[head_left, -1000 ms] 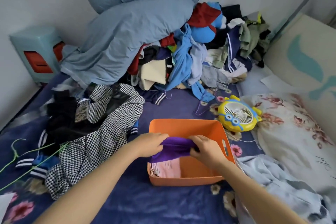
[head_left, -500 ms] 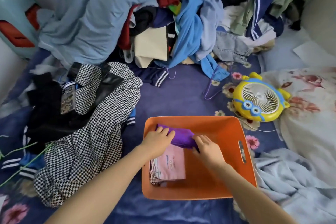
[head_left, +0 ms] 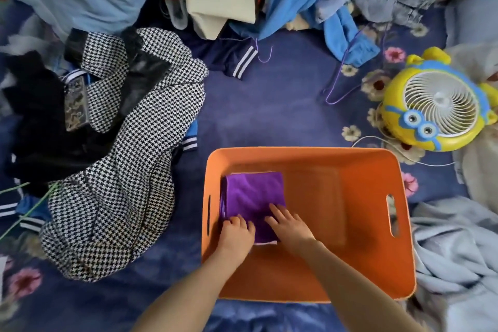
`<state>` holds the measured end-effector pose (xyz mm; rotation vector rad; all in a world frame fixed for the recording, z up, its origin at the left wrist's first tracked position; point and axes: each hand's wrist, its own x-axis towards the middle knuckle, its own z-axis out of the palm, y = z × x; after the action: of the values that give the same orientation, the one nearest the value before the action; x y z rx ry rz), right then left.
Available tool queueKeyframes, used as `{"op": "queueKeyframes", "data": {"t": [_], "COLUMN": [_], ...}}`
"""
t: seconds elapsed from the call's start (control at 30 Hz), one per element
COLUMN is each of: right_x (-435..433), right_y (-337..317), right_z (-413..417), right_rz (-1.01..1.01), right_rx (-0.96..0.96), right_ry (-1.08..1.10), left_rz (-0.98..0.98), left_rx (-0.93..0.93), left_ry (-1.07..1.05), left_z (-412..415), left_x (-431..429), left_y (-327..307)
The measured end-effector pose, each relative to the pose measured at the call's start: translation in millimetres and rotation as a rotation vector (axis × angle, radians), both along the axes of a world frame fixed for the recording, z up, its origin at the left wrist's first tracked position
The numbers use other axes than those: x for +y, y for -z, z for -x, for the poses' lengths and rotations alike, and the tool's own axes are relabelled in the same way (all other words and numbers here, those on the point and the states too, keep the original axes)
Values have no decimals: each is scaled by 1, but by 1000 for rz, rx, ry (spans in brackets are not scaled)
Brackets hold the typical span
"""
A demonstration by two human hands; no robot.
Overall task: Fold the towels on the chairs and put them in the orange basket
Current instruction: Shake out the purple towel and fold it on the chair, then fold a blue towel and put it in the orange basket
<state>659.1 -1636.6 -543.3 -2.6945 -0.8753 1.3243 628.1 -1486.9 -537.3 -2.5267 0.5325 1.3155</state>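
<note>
Folded purple cloth towel (head_left: 253, 201) lies flat in the rectangular orange plastic basket (head_left: 363, 224), lower centre of frame.
Towel sits by the basket's left wall, long axis running top to bottom of frame. Right hand (head_left: 289, 228): fingers straight, flat on it. Left hand (head_left: 237, 234): fingers bent at its lower-left corner, grip indeterminable.

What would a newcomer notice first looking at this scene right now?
The bright orange basket sits low in the middle, a folded purple towel in its left half with the left hand and right hand resting on it. A yellow cartoon fan lies to the upper right, a black-and-white houndstooth garment sprawls to the left.
</note>
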Motion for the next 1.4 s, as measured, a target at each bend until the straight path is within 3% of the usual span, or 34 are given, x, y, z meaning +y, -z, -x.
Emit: {"op": "queueKeyframes", "data": {"t": [0.1,0.17,0.23,0.33,0.4,0.47,0.7,0.9,1.03,1.17,1.4], "right_x": [-1,-2,-1,2,0,1,15,0,-23,-38,-60], "right_y": [5,10,19,25,44,53,63,23,-24,-76,-184], "right_z": [-6,-8,-15,-25,-28,-32,-35,-29,-24,-27,-38], "right_rz": [29,-43,-79,-35,-65,9,95,-21,8,60,88], "right_rx": [61,-18,-169,-187,-244,-161,-123,-217,-325,-389,-688], "right_ry": [-89,-41,29,52,13,-30,-4,33,115,131,183], "left_rz": [-23,19,112,147,108,51,-4,76,141,261,366], "left_rx": [35,-10,-174,-323,-312,-225,-176,-216,-285,-542,-881], "left_ry": [-73,-147,-251,-345,-359,-380,-331,-335,-331,-238,-52], "left_z": [-1,-6,-9,-21,-21,-26,-36,-28,-23,-23,-45], "left_x": [-2,-3,-5,-5,0,4,12,0,-2,4,15], "left_y": [6,4,6,7,26,45,60,21,-27,-65,-159]}}
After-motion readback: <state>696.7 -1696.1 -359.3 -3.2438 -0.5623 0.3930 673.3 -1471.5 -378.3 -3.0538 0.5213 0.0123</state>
